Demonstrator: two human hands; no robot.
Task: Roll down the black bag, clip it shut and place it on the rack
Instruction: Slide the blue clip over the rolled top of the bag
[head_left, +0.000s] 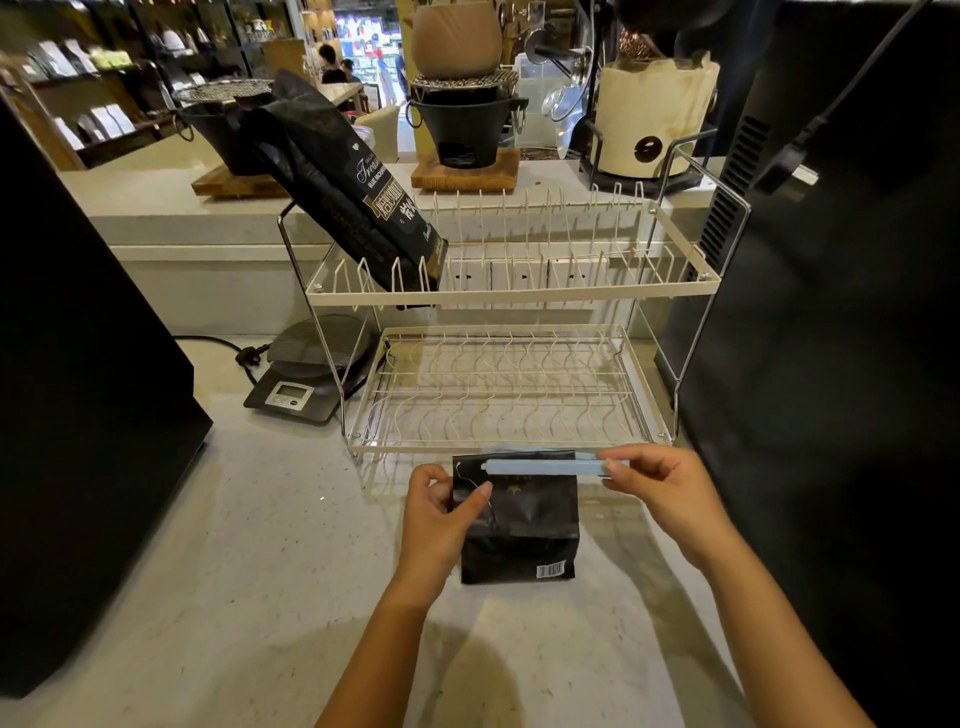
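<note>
Bag (519, 525) stands on counter (260, 545) before rack (509, 389).

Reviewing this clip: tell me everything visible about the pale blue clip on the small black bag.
The clip is a long, slim, pale blue bar that looks like plastic. It lies level across the rolled top of the small black bag, which stands upright on the counter just in front of the rack. Its right end juts past the bag's edge, pinched by the right hand. The left hand grips the bag's left side. Whether the clip is fully snapped shut cannot be told.

Pale counter (260, 545), black bag (519, 540), rack (509, 441), scale (306, 374)
</note>
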